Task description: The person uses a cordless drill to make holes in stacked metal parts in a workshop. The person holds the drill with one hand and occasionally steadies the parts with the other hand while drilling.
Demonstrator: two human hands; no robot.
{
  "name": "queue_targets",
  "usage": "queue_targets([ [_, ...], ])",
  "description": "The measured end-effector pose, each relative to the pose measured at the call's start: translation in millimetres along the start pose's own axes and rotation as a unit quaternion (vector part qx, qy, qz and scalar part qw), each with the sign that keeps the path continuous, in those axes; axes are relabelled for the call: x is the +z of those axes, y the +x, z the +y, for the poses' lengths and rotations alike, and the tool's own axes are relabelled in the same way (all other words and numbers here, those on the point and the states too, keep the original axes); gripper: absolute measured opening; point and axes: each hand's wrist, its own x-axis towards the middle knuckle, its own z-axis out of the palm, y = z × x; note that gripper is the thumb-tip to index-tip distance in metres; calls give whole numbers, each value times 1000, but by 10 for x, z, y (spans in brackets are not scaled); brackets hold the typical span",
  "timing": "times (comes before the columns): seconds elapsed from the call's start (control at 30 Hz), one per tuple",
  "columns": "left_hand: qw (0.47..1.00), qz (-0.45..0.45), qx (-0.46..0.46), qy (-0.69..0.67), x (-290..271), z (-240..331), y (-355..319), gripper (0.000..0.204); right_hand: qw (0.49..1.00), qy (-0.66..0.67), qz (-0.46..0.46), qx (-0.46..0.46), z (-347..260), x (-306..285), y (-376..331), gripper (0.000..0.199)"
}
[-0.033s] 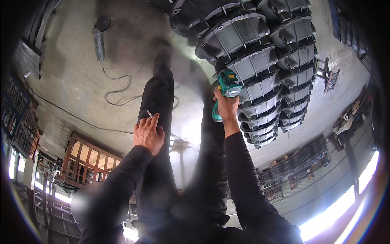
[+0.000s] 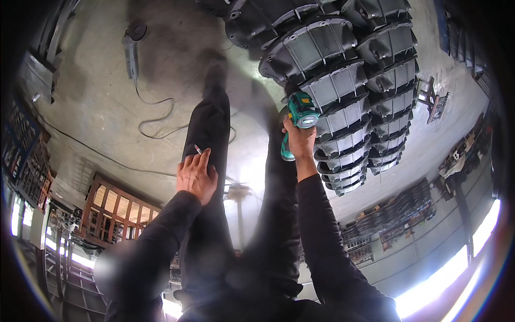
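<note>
My left hand (image 2: 197, 174) rests on my left thigh, with a lit or part-smoked cigarette (image 2: 198, 149) pinched between its fingers. In my right hand (image 2: 300, 138) is a green and black cordless drill (image 2: 303, 110), gripped by its handle over my right leg. The drill's front end points away from me, close to the near side of the stacked dark metal castings (image 2: 322, 45). Its tip blends into the dark parts there, so whether it touches them I cannot tell.
An angle grinder (image 2: 131, 56) lies on the concrete floor at the far left, its cord (image 2: 155, 131) looping toward my left leg. A brown metal rack (image 2: 115, 206) stands at the left. More castings line two rows at the right, beside a small metal frame (image 2: 434, 99).
</note>
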Motion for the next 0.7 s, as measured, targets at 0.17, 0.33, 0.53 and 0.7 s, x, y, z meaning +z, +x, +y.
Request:
queue_targets([
  [0.17,1000,9,6,-16,-92,-17,56,50,999,-25,-4,34,-183,-33,25,15],
  [0.33,1000,13,16,-22,-215,-41,91,49,996,-75,17,48,-197,-48,76,14],
  [0.53,998,21,25,-46,-301,-107,152,48,996,-62,26,63,-94,-91,145,18],
  [0.7,999,-1,30,-42,-340,-137,158,48,986,-157,42,26,77,-137,237,23],
])
